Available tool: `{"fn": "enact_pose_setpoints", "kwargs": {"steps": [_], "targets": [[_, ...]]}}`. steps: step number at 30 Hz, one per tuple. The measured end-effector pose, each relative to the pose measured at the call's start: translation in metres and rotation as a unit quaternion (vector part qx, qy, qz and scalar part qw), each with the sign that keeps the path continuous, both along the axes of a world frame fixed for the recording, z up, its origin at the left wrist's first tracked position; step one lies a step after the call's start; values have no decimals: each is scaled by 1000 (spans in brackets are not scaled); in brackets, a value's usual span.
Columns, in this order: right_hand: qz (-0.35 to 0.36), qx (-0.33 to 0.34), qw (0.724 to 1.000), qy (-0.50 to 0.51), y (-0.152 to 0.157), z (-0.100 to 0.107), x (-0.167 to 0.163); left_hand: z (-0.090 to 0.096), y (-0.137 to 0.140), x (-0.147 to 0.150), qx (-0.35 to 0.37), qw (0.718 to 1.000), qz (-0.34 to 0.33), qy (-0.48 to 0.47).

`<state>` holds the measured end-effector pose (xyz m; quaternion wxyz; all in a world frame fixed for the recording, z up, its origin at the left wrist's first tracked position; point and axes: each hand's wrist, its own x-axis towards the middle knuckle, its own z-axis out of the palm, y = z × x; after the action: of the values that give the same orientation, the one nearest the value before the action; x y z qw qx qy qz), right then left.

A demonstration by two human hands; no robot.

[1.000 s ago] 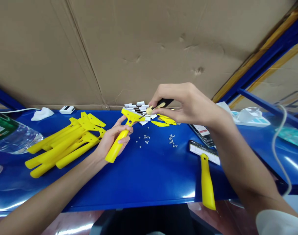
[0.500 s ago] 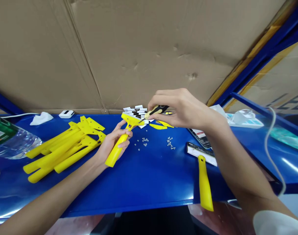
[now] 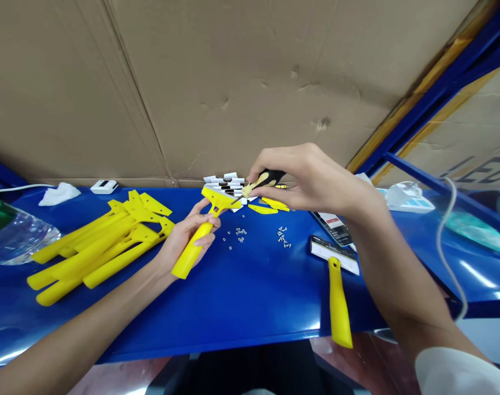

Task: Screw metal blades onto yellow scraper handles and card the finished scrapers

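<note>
My left hand [image 3: 191, 237] is closed around the handle of a yellow plastic scraper [image 3: 189, 258], whose wide head points away from me. In my right hand [image 3: 301, 178] is a screwdriver [image 3: 265, 180] with a black and cream handle. Its tip meets the right side of the scraper head, where a screw is too small to make out. Beneath the hands, several small nuts [image 3: 240, 232] lie scattered on the blue table [image 3: 233, 307], with a cluster of screws [image 3: 283, 237] to their right. Yellow blade-shaped pieces [image 3: 270, 206] rest behind them.
At left, several yellow scrapers [image 3: 106, 236] are piled beside a plastic bottle [image 3: 17, 233]. White packets [image 3: 225, 184] sit at the back. On the right are a phone [image 3: 334, 227], a flat box [image 3: 334, 254], another yellow handle [image 3: 339, 307] overhanging the front edge, and a white cable [image 3: 443, 241].
The whole view has shifted slightly, moving things a little left and up. Both hands keep their hold, and the screwdriver tip stays at the scraper head.
</note>
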<state>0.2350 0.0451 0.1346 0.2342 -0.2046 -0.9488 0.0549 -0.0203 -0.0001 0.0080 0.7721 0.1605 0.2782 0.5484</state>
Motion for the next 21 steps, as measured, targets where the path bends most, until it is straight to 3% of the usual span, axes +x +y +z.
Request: {"fn": "enact_pose_setpoints", "kwargs": {"steps": [21], "targets": [[-52,22,998,7,-8,3,-7,-11,0,-3,35,999,-32,20]]}}
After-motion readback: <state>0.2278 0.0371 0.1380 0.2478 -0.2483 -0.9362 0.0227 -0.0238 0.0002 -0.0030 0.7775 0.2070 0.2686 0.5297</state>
